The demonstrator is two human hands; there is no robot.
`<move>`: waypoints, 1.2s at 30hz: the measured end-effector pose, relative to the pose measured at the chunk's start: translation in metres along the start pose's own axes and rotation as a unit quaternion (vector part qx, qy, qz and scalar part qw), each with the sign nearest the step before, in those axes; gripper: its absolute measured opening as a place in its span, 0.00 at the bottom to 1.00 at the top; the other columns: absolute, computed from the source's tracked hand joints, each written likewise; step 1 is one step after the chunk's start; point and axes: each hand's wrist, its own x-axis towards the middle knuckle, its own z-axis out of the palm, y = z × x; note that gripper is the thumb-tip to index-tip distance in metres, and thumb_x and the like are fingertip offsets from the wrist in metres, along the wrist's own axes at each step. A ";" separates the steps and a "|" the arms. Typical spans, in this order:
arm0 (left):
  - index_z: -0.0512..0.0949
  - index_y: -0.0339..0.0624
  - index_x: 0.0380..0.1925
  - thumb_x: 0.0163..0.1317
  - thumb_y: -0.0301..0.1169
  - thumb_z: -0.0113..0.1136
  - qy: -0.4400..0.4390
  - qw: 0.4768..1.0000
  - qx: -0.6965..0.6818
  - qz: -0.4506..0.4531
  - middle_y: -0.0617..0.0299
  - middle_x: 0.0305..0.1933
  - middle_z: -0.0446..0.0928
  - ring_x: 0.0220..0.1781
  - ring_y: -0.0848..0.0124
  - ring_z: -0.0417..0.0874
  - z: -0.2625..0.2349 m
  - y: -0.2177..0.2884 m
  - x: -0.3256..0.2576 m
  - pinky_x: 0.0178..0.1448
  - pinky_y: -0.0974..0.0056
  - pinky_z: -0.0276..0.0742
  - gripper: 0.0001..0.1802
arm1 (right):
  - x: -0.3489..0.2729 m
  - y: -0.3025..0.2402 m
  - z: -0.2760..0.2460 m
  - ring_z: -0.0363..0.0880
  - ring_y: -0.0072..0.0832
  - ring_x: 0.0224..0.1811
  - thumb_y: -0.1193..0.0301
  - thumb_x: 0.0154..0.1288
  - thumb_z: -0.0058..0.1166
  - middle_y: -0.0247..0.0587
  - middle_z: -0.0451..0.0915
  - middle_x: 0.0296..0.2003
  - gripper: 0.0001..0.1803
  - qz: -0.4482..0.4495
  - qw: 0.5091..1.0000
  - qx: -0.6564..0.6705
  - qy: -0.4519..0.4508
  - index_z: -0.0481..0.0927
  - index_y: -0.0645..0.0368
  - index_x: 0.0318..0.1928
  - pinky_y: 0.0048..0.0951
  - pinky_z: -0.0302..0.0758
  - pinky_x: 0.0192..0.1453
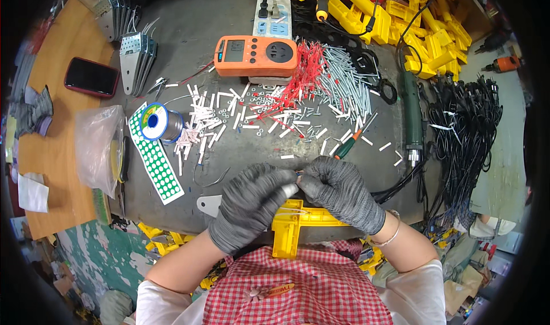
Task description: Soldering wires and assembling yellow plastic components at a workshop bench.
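Observation:
My left hand (250,207) and my right hand (342,192), both in grey knit gloves, meet at the fingertips over the table's near edge. Their fingers are pinched together around something small, mostly hidden; only a bit of brownish colour shows. Just beneath them lies a yellow plastic housing (286,233) with an open channel and thin pale wires across it. A flat grey metal plate (209,204) pokes out beside my left hand. Beyond my right hand rests a screwdriver (347,146) with a green and orange handle.
White sleeves (200,116), red wires (303,75) and screws (349,78) lie scattered ahead. An orange meter (255,55) stands behind. To the left are a solder spool (161,124) and a green-dotted sheet (159,167); to the right, an electric screwdriver (411,113) and black cables (464,124).

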 end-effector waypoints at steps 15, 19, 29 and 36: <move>0.86 0.45 0.42 0.53 0.27 0.71 0.024 0.943 0.213 0.253 0.56 0.35 0.80 0.38 0.57 0.81 -0.007 -0.006 0.003 0.42 0.56 0.78 0.14 | -0.007 0.000 -0.006 0.75 0.19 0.32 0.67 0.64 0.60 0.36 0.80 0.29 0.11 0.014 0.999 -0.001 -0.044 0.84 0.64 0.40 0.26 0.75 0.40; 0.85 0.44 0.43 0.55 0.28 0.70 -0.015 0.917 0.240 0.319 0.55 0.37 0.80 0.39 0.56 0.81 -0.011 -0.012 0.009 0.43 0.55 0.78 0.14 | -0.006 0.002 -0.008 0.76 0.20 0.32 0.67 0.63 0.60 0.35 0.79 0.27 0.11 0.033 0.996 0.003 -0.080 0.84 0.63 0.38 0.26 0.75 0.40; 0.82 0.43 0.45 0.56 0.28 0.64 -0.067 0.952 0.162 0.250 0.57 0.39 0.81 0.41 0.56 0.81 -0.005 -0.020 0.003 0.46 0.53 0.78 0.15 | -0.010 -0.001 -0.004 0.79 0.24 0.35 0.64 0.70 0.59 0.39 0.79 0.38 0.18 0.104 0.983 0.145 -0.050 0.76 0.63 0.51 0.29 0.78 0.45; 0.82 0.48 0.42 0.55 0.37 0.67 -0.117 0.838 0.386 0.367 0.66 0.38 0.79 0.42 0.63 0.79 0.026 0.027 -0.004 0.44 0.56 0.73 0.15 | -0.005 0.010 -0.007 0.78 0.22 0.34 0.63 0.74 0.55 0.38 0.78 0.38 0.16 0.023 1.000 0.008 -0.009 0.77 0.66 0.45 0.29 0.77 0.45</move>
